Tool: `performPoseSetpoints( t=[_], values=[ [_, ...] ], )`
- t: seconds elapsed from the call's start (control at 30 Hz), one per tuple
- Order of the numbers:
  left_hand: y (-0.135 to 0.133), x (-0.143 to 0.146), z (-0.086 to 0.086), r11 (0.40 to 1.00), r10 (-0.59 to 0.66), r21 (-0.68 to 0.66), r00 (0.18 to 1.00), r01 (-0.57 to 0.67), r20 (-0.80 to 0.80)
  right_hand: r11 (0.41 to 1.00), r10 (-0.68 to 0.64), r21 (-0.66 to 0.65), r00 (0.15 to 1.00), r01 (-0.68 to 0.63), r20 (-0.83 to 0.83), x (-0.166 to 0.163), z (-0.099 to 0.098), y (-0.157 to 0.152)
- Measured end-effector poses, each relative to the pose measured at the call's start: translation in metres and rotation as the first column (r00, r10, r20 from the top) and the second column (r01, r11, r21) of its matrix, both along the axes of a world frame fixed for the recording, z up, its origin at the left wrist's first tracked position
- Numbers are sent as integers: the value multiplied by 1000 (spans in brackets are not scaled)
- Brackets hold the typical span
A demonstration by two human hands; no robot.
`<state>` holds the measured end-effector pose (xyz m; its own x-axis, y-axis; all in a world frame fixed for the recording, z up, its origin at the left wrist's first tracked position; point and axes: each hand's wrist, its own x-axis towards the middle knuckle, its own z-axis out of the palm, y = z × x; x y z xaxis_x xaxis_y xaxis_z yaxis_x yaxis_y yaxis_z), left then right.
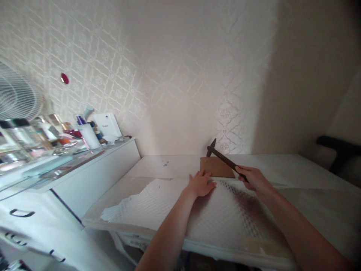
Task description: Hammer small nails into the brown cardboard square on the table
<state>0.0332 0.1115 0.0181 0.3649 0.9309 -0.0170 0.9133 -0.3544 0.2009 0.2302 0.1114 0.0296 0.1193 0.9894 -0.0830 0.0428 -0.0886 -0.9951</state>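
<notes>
My right hand is closed round the handle of a dark hammer, whose head is raised above a brown board lying near the wall. My left hand rests flat, fingers stretched out, on a white textured mesh sheet, its fingertips by the board's near edge. Both sheet and board lie on a white table.
A white chest of drawers stands at the left, its top crowded with bottles, a cup and clear boxes. A fan is at the far left. A dark chair arm shows at the right. Small screws lie near the wall.
</notes>
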Motion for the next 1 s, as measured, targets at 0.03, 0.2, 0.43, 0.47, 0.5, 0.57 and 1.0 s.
performPoseSetpoints(
  t=[0.03, 0.2, 0.43, 0.47, 0.5, 0.57, 1.0],
  values=[
    [0, 0, 0, 1000, 2, 2, 1000, -2, 2, 1000, 8, -12, 1000, -8, 0, 0, 0, 0],
    [-1, 0, 1, 1000, 2, -1, 1000, -2, -1, 1000, 27, -4, 1000, -27, 2, 0, 0, -1],
    [-2, 1, 3, 1000, 5, -28, 999, -7, -40, 999, 30, 19, 999, -31, 24, -2, 0, 0],
    [-2, 1, 2, 1000, 3, -25, 999, -4, -40, 999, 35, 15, 999, -35, 32, -2, -1, 0],
    [-2, 1, 3, 1000, 0, -21, 999, -1, -40, 999, 40, 14, 998, -40, 38, -2, -1, 0],
    [-2, 1, 3, 1000, -1, -20, 999, 0, -46, 999, 47, 26, 998, -48, 36, -2, 0, -1],
    [-2, 2, 4, 999, 5, -45, 998, -8, -70, 998, 42, 51, 999, -43, 27, -4, -2, 1]
  ],
)
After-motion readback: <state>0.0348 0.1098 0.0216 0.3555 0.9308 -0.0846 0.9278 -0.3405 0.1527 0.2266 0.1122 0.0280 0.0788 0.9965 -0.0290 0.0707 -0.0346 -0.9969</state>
